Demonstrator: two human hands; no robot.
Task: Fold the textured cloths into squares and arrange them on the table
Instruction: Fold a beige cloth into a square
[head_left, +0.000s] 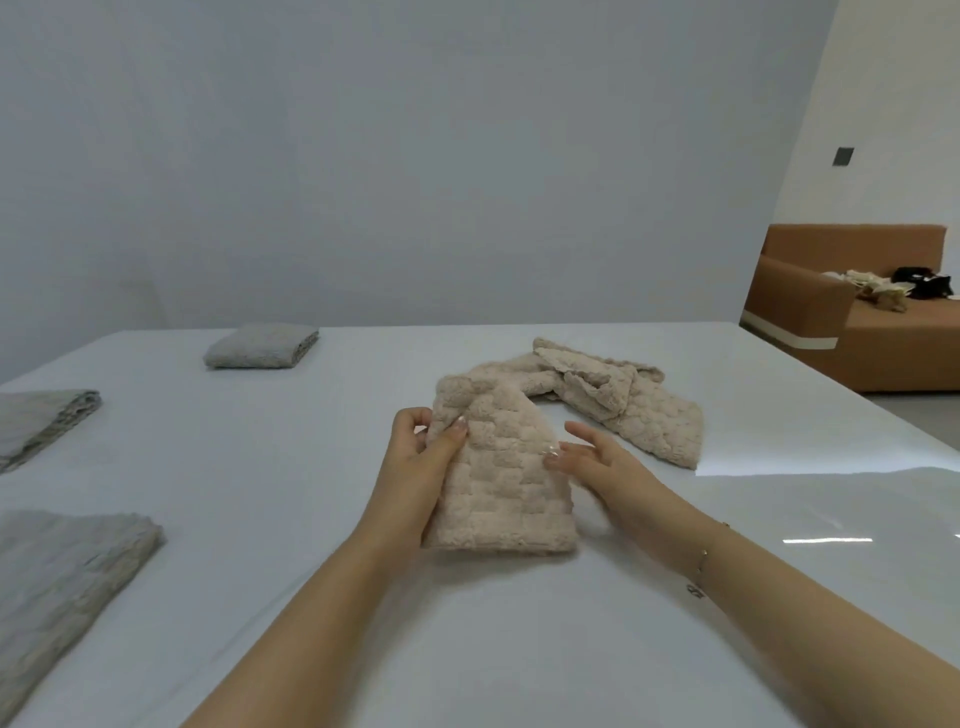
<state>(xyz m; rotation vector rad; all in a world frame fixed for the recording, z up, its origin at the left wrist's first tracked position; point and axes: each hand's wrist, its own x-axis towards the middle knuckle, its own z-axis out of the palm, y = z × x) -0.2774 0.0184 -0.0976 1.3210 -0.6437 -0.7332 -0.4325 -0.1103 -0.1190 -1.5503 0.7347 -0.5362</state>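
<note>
While the beige textured cloth (498, 483) is only partly folded, its near portion is kept flat on the white table (363, 623) between the two hands, with the unfolded remainder trailing away beyond the right hand in a crumpled strip. The cloth's left edge is gripped by the left hand (423, 452), thumb laid on top and fingers curled under the edge, probably so the layers are pinned and stopped from sliding. The right hand (587, 457) is held open, fingers straight and spread, fingertips touching the cloth's right edge; nothing is gripped by it, and it seems placed to smooth or square that side. Whether the folded part is already square cannot be told; the top looks rounded, so more folding is judged needed. Well to the left of the left hand, three grey folded cloths are seen: a far one (262, 345), a middle one (41, 423) and a near one (67, 582), spaced apart, apparently as finished pieces. A brown sofa (857, 322) is seen far beyond the right hand.
</note>
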